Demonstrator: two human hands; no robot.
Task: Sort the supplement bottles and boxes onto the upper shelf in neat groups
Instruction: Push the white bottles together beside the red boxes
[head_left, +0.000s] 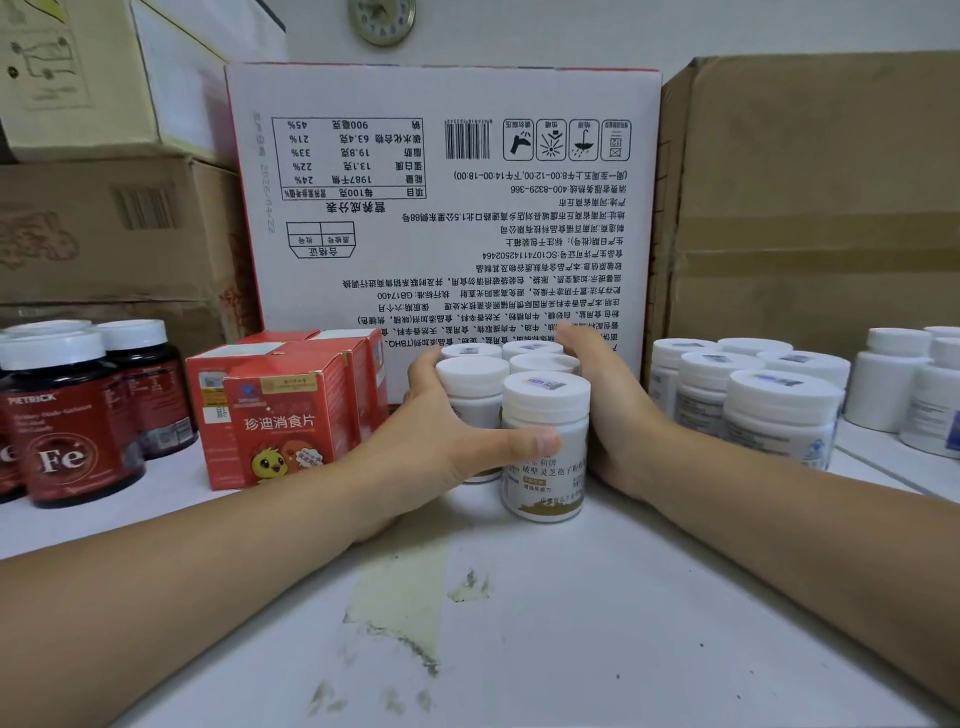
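At frame centre, the cluster of white-capped supplement bottles (545, 395) stands on the white shelf (519, 597), the left hand (441, 441) curled round its left side, thumb across the front bottle, the right hand (615, 410) cupping its right.

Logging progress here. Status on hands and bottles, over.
Gripping: left hand and right hand wrapped round white bottle cluster. Cluster upright in front of white carton. Close by: red boxes left, other white bottles right.
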